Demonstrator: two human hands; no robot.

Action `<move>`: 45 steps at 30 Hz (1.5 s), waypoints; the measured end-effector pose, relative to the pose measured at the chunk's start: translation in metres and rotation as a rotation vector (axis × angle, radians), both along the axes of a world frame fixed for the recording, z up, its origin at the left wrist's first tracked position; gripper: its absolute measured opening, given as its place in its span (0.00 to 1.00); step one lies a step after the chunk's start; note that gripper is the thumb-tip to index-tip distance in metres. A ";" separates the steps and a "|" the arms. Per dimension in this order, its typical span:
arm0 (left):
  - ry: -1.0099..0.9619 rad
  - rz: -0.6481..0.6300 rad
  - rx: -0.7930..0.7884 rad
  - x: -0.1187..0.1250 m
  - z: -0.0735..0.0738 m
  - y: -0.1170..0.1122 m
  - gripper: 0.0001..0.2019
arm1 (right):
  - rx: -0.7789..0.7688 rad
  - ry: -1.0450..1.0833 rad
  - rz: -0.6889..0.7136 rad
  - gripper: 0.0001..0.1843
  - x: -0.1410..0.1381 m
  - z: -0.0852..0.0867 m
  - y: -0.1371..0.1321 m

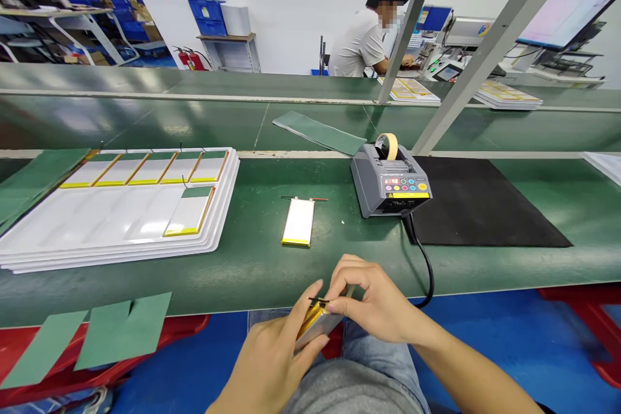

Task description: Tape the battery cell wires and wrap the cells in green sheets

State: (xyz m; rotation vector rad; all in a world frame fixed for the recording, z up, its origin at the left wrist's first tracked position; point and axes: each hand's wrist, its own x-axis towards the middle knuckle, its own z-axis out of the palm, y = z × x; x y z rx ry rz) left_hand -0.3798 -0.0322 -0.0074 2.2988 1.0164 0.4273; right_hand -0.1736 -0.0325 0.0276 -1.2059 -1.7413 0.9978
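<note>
My left hand (272,352) grips a flat pouch battery (313,323) with yellow tape on its edge, tilted above my lap. Dark leads stick out at its upper end. There my right hand (371,301) is closed in a pinch, thumb against the battery's end; a pale sliver shows below the fingers, too small to name. Beyond my hands, a second pouch battery (298,223) lies flat on the green bench, its leads spread at the far end. To its right stands a grey tape dispenser (391,178) with a roll of tape (387,144) on top.
Stacked white trays (121,220) at left hold several batteries with green strips. Green sheets (123,330) hang over the bench's front edge. A black mat (485,207) lies right of the dispenser, its cable (429,265) dropping off the edge. A person (361,39) sits beyond the bench.
</note>
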 end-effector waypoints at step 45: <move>-0.097 0.210 0.046 -0.007 0.002 -0.002 0.19 | 0.100 -0.130 -0.050 0.03 0.005 -0.008 0.000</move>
